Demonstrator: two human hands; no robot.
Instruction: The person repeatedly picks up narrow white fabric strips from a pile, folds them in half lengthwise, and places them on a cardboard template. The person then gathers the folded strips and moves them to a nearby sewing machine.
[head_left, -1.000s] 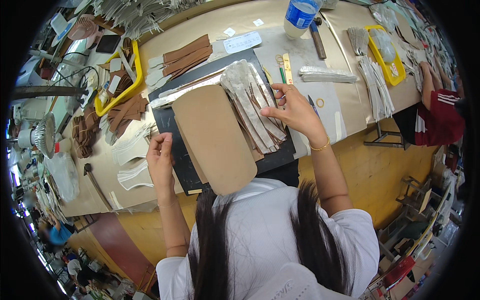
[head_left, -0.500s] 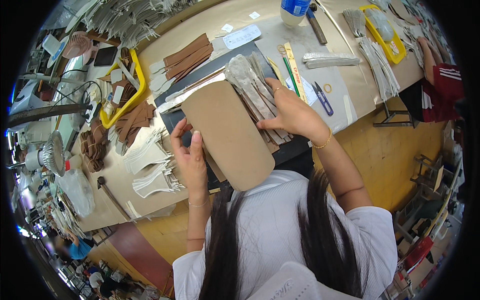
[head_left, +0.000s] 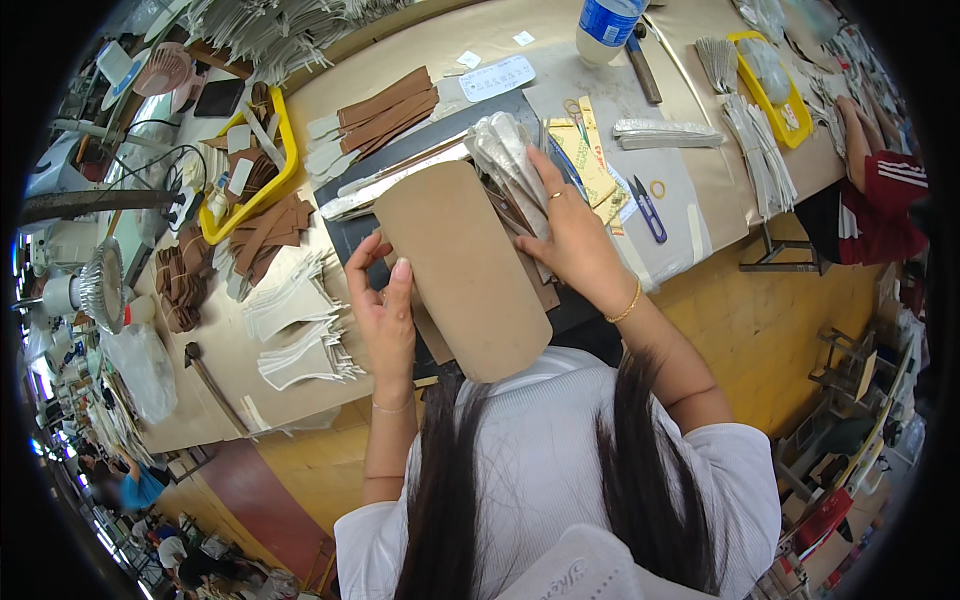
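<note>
A long tan board (head_left: 465, 270) with rounded ends lies tilted in front of me, over a dark mat (head_left: 345, 240). My left hand (head_left: 385, 315) is closed on its left edge, thumb up front and fingers curled at the side. Along the board's right side, my right hand (head_left: 575, 225) grips a bundle of pale, whitish strips (head_left: 500, 150), fingers over the far part and thumb nearer me. The strips' lower ends are partly hidden by the hand and board. Beyond the board's top edge lie more flat strips (head_left: 400, 180) in brown and white.
Brown strips (head_left: 390, 110) lie at the back, near a yellow basket (head_left: 288, 150). To the right are yellow patterned paper (head_left: 597, 180), blue thread snips (head_left: 648, 210), a hammer (head_left: 643, 70) and a bottle (head_left: 605, 30). White cut pieces (head_left: 300, 340) lie left. A co-worker (head_left: 890, 200) sits far right.
My right hand has drawn the pale strips together and shifted slightly inward. The yellow paper has slid right, covering the green pencil. The left hand and board keep nearly the same pose.
</note>
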